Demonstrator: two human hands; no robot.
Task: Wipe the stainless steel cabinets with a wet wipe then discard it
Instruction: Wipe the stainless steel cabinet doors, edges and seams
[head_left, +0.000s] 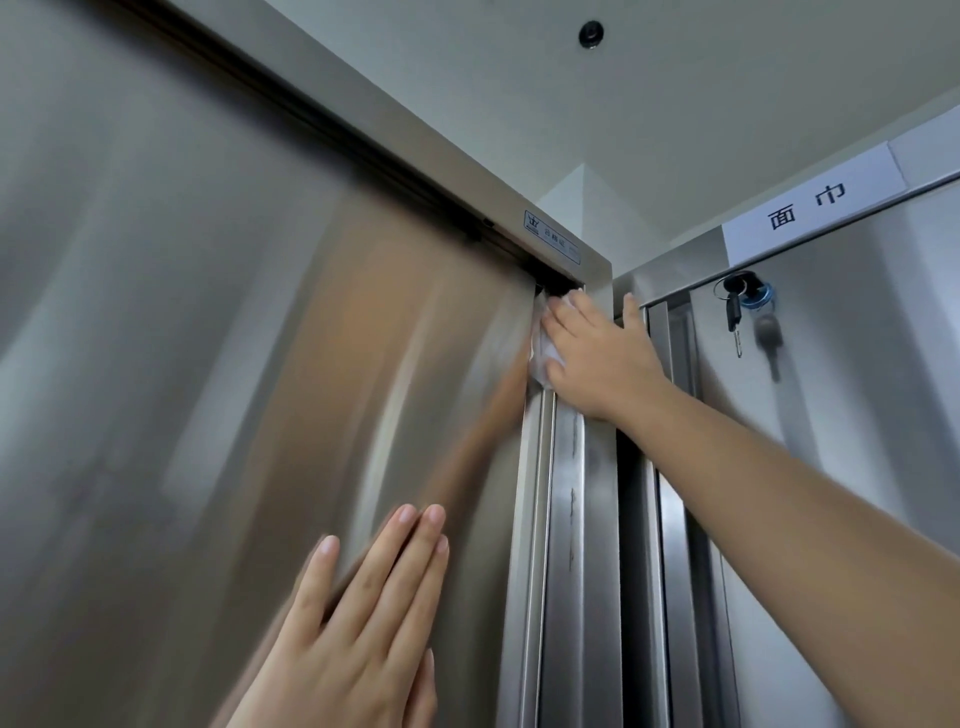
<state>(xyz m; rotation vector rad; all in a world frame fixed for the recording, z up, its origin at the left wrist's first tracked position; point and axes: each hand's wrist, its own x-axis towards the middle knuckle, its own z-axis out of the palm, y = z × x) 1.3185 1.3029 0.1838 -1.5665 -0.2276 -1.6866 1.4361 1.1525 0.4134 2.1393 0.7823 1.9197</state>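
A tall stainless steel cabinet door (218, 364) fills the left of the view. My right hand (597, 353) reaches up to the door's upper right corner and presses a white wet wipe (540, 343) flat against the door's edge, fingers spread and straight. Most of the wipe is hidden under the palm. My left hand (363, 613) lies flat on the lower part of the same door, fingers straight and together.
A second steel cabinet (857, 389) stands at the right, with keys (737, 317) hanging from its lock and a white paper label (810, 202) above. A narrow dark gap (628, 519) separates the two cabinets. The ceiling (675, 93) is close overhead.
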